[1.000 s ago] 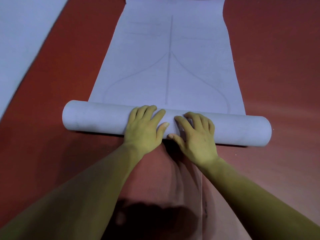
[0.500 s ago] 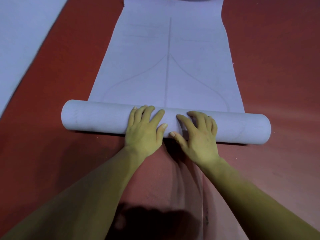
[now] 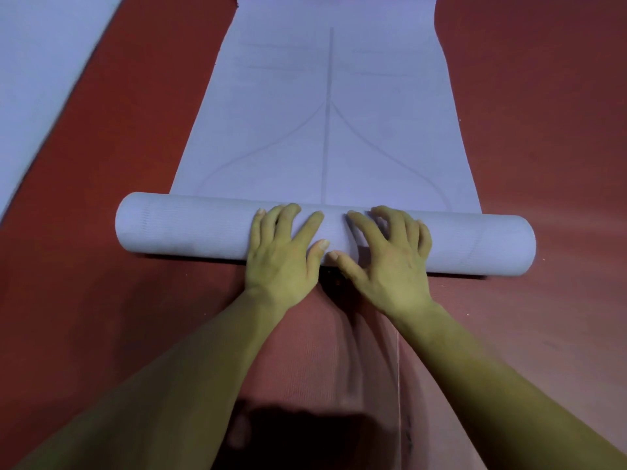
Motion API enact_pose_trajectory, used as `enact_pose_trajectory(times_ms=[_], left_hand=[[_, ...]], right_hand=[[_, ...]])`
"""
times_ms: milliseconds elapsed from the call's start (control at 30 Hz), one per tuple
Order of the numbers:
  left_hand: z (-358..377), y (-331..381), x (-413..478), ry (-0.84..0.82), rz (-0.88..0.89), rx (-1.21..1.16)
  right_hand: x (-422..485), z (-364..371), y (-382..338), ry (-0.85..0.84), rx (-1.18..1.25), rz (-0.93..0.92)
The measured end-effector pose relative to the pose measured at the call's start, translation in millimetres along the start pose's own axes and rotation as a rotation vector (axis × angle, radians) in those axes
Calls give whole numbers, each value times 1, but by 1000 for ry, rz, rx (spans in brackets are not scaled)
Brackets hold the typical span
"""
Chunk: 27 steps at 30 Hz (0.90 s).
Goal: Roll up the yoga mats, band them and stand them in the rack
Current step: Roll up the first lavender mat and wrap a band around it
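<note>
Across the frame's middle, the pale lilac foam yoga mat (image 3: pixel 325 130) lies half rolled; left hand (image 3: pixel 283 257) and right hand (image 3: pixel 390 262) press it, fingers spread flat. Rolling step: next push forward evenly.

The pale lavender ribbed yoga mat (image 3: pixel 332 130) is cut off by the top edge, its far end unseen; a second pale lavender mat (image 3: pixel 40 62) at far left runs off the left and top edges; the left hand (image 3: pixel 281 259) and right hand (image 3: pixel 390 266) cover the middle of the mat's rolled part (image 3: pixel 190 228); both forearms (image 3: pixel 169 385) leave the bottom edge; a dark blurred shape (image 3: pixel 305 432) at bottom centre cannot be identified.
</note>
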<state>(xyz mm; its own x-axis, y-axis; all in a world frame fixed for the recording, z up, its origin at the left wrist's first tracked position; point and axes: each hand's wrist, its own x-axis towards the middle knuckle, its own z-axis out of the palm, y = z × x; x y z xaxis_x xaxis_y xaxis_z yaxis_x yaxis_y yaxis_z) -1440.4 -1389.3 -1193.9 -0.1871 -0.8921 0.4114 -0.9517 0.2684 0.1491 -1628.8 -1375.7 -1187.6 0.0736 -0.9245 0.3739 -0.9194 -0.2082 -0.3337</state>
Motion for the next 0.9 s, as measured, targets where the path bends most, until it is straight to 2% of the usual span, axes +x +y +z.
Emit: enact_pose_trajectory(times_ms=[367, 533, 700, 900], left_hand=[[13, -3, 1, 41, -16, 53], [14, -4, 16, 45, -35, 36], [15, -7, 31, 38, -18, 61], [16, -16, 25, 53, 65, 111]], right_hand=[[22, 7, 8, -61, -10, 2], [33, 2, 8, -115, 68, 35], [26, 13, 11, -33, -12, -9], [36, 16, 14, -30, -35, -15]])
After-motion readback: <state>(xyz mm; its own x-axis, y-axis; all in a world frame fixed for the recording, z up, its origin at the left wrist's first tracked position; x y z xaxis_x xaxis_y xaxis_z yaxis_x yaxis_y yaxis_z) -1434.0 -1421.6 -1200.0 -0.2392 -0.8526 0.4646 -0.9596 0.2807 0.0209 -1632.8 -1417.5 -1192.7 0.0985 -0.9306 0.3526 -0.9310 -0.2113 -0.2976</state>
